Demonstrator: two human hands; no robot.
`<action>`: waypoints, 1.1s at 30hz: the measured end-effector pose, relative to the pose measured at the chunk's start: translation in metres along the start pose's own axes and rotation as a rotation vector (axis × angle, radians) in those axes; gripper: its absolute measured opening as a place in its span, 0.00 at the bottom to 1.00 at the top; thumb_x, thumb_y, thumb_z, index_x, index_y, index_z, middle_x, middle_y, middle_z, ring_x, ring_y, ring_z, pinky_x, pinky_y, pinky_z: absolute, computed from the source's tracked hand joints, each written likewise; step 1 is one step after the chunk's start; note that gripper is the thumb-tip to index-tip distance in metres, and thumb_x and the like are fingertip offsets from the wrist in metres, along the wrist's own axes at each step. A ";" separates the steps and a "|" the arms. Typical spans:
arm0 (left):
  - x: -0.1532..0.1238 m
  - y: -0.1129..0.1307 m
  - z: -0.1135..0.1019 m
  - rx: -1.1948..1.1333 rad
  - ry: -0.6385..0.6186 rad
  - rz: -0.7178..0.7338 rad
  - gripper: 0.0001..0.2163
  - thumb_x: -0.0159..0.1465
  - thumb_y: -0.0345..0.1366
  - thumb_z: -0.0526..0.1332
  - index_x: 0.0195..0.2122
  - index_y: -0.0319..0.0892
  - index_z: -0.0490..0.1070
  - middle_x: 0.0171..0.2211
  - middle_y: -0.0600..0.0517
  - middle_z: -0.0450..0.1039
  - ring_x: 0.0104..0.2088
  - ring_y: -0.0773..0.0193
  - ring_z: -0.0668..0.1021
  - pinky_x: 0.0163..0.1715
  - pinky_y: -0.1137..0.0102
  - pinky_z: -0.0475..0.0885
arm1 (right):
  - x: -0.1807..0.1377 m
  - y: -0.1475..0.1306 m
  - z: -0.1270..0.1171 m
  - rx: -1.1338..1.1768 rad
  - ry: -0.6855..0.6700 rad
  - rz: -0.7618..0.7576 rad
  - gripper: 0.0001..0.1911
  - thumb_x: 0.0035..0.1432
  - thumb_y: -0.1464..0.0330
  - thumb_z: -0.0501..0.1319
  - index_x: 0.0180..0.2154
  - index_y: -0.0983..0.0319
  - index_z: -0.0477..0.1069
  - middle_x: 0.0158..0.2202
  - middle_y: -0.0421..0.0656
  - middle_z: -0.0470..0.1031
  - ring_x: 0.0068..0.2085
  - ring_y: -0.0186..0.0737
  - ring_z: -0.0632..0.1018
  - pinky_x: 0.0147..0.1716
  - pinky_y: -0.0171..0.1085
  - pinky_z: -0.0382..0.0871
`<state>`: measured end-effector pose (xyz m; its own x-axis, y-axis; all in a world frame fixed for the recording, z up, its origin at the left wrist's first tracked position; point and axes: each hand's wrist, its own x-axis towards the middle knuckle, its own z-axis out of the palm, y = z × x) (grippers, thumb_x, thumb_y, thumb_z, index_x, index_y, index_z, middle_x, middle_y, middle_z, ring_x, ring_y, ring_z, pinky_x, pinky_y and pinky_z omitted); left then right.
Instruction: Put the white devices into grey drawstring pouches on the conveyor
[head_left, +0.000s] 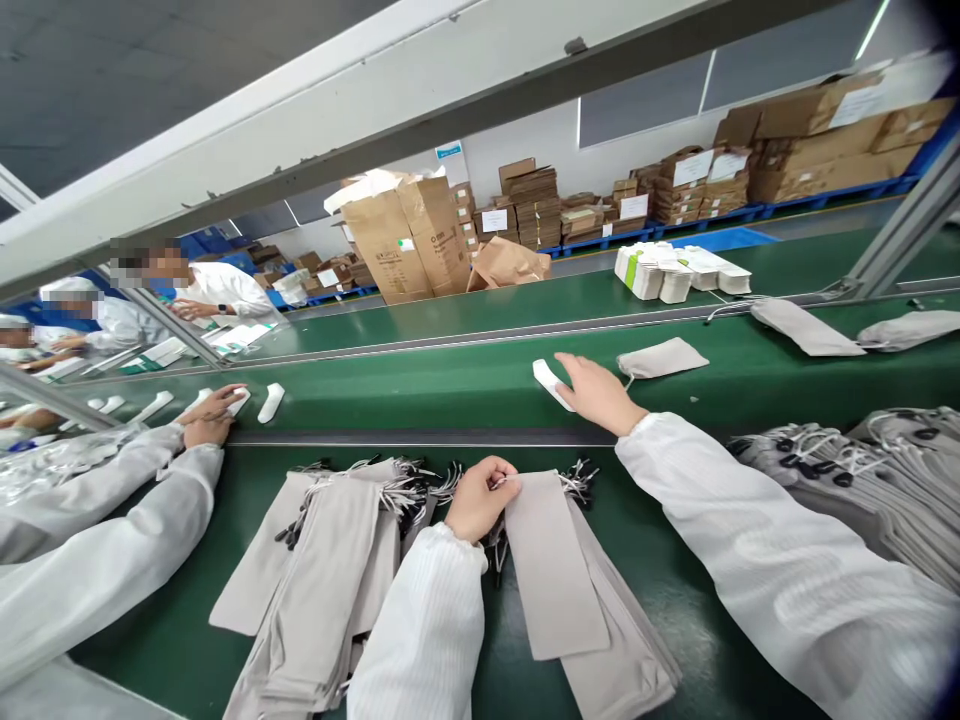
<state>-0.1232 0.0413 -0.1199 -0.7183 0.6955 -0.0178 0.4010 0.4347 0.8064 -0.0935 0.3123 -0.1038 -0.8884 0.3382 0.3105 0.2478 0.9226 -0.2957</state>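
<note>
The left hand [480, 497] and the right hand [598, 393] are well apart. At about 6 o'clock, the left hand is closed on the drawstring cords [496, 482] at the top end of a flat greige fabric pouch [553, 565], which lies on the green counter [142, 640] and overlaps another pouch. Just left of it is a pile of similar pouches [315, 570], their black-tipped cords [409, 495] bunched at the top.

At about 1 o'clock, the right hand's fingertips [564, 370] touch a white elongated piece [547, 384] on the green conveyor belt [420, 402]. A cinched beige pouch [660, 357] lies just beside that piece. Two more pouches [806, 327] lie further along toward 2 o'clock, and a heap of pouches with black toggles [847, 470] sits at 3 o'clock.

At 9 o'clock, a co-worker's two hands [210, 415] rest near a row of white pieces [270, 402]. Other people in white coats [221, 290] work beyond, at 10 o'clock. Stacked brown cartons [825, 140] and white boxes with a green stripe [660, 272] stand far off at 1 o'clock; the carton labels [691, 168] are too small to read.
</note>
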 end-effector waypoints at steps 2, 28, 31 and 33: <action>0.000 0.002 0.000 -0.013 0.028 0.041 0.03 0.59 0.33 0.62 0.34 0.41 0.72 0.25 0.56 0.67 0.28 0.67 0.70 0.32 0.73 0.65 | 0.001 0.006 0.022 -0.026 -0.084 0.028 0.27 0.64 0.66 0.56 0.63 0.67 0.59 0.54 0.56 0.73 0.51 0.54 0.75 0.46 0.44 0.68; 0.013 0.006 -0.006 0.044 -0.053 0.269 0.04 0.55 0.27 0.65 0.30 0.42 0.73 0.30 0.55 0.73 0.33 0.65 0.74 0.37 0.71 0.69 | -0.022 -0.041 -0.018 1.207 0.002 0.256 0.22 0.55 0.65 0.56 0.52 0.60 0.62 0.42 0.43 0.71 0.41 0.43 0.75 0.43 0.44 0.72; 0.007 0.009 -0.003 0.057 -0.003 0.301 0.06 0.55 0.25 0.64 0.29 0.42 0.71 0.29 0.55 0.71 0.31 0.66 0.73 0.34 0.72 0.67 | -0.035 -0.058 -0.035 1.436 -0.113 0.212 0.34 0.48 0.72 0.61 0.57 0.57 0.54 0.41 0.41 0.69 0.36 0.40 0.76 0.42 0.45 0.74; 0.004 0.011 -0.002 0.080 0.033 0.326 0.06 0.56 0.24 0.63 0.28 0.42 0.70 0.29 0.55 0.70 0.32 0.66 0.72 0.34 0.72 0.66 | -0.042 -0.066 -0.041 1.498 -0.169 0.172 0.43 0.47 0.73 0.64 0.62 0.54 0.46 0.44 0.41 0.69 0.37 0.40 0.77 0.42 0.46 0.75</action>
<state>-0.1223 0.0475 -0.1103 -0.5628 0.7868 0.2535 0.6546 0.2369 0.7179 -0.0569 0.2445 -0.0602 -0.9488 0.2984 0.1038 -0.1668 -0.1940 -0.9667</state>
